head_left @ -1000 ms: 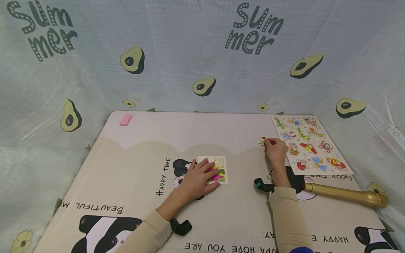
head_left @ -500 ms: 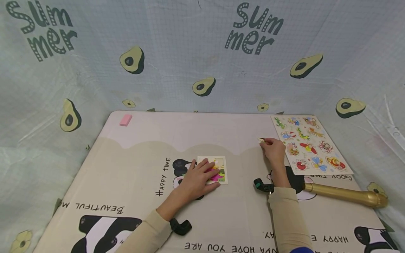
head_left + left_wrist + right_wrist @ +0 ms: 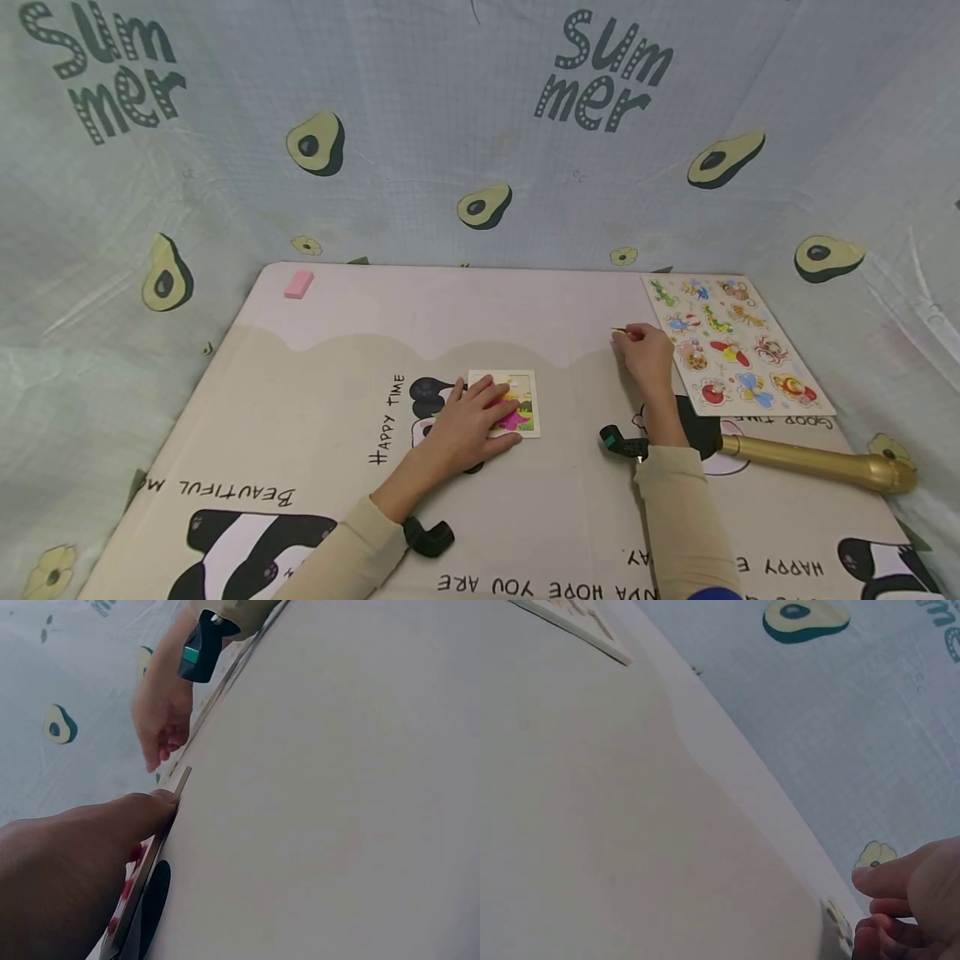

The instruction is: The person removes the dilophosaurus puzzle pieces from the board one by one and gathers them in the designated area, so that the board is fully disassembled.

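Observation:
My left hand (image 3: 471,421) rests with spread fingers on a small framed picture puzzle (image 3: 525,383) with pink, yellow and green in it, covering its left part. In the left wrist view the puzzle shows edge-on under the thumb, the tray's frame (image 3: 182,782) sticking out past it. Farther right, my right hand (image 3: 649,358) pinches a small puzzle piece (image 3: 618,331) at its fingertips, tilted so that only a thin edge shows. In the right wrist view this piece (image 3: 838,919) appears beside the curled fingers, its picture mostly hidden.
A large white board (image 3: 780,400) with colourful bug pictures lies right of my right hand. A pink block (image 3: 298,284) sits at the far left corner. A gold tube (image 3: 817,462) lies near the right edge. Patterned curtain (image 3: 405,125) hangs behind the table.
The small piece has turned from showing its printed face to nearly edge-on in the right fingers, and that hand has shifted slightly left. The left hand has stayed on the puzzle.

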Demonstrator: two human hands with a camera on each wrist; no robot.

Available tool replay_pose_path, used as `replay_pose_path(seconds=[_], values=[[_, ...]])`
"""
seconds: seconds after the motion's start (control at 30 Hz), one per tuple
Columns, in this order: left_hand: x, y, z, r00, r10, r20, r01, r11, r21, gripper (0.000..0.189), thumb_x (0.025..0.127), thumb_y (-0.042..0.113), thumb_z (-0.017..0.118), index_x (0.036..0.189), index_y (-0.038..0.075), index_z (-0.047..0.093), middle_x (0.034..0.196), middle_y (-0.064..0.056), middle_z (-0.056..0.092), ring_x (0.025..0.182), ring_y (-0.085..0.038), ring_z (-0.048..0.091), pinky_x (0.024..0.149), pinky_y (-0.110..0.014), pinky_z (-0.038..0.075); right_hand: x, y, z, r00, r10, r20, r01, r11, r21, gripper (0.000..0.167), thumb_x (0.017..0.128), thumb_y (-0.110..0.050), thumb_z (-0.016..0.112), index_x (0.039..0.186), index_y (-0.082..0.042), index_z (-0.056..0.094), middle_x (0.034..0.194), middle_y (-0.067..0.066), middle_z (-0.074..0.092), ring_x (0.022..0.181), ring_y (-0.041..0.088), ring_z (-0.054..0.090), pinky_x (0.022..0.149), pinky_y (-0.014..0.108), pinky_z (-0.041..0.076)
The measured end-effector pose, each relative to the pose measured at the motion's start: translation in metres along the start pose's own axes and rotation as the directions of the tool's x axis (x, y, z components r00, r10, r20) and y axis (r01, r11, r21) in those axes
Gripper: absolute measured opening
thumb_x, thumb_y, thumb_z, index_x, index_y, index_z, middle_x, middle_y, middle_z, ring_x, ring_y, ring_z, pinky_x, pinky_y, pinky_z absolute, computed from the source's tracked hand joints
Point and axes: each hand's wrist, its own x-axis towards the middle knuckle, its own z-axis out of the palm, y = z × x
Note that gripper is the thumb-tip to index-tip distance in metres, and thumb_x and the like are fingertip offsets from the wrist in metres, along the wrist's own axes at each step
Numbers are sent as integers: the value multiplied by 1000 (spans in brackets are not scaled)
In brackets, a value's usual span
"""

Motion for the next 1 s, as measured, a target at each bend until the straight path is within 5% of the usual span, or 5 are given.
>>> replay_pose_path(seconds=[0.27, 0.47, 0.7, 1.0], values=[[0, -4, 0, 1000, -6, -4, 6, 1000, -15, 53, 93, 56, 61, 133, 21, 66, 144, -6, 56, 143, -29, 44, 117, -62, 31, -7, -19, 8, 995, -100, 27, 99, 995, 28, 36, 99, -23, 61, 122, 4, 66, 110, 22, 64, 96, 31, 59, 77, 27, 44], [0, -12, -2, 997, -5, -83, 0, 998, -59, 47, 93, 46, 67, 125, 12, 70, 135, -10, 61, 134, -30, 52, 114, -50, 40, -14, -33, 20, 981, -172, 91, 171, 985, 14, 37, 98, -23, 63, 123, 4, 65, 111, 22, 63, 99, 34, 62, 85, 38, 50], [1, -20, -5, 988, -57, -143, 43, 994, -100, 42, 94, 36, 68, 123, 6, 70, 129, -10, 62, 128, -26, 56, 111, -38, 46, -25, -49, 34, 956, -235, 178, 243, 970, -27, 38, 97, -24, 64, 124, 2, 65, 111, 20, 63, 98, 32, 61, 84, 41, 53], [-1, -22, -5, 983, -74, -165, 55, 991, -118, 40, 93, 34, 70, 122, 7, 71, 126, -11, 62, 123, -27, 59, 107, -39, 49, -42, -65, 50, 909, -298, 292, 321, 947, -31, 35, 95, -23, 67, 121, 0, 67, 108, 17, 63, 94, 28, 61, 77, 34, 54]])
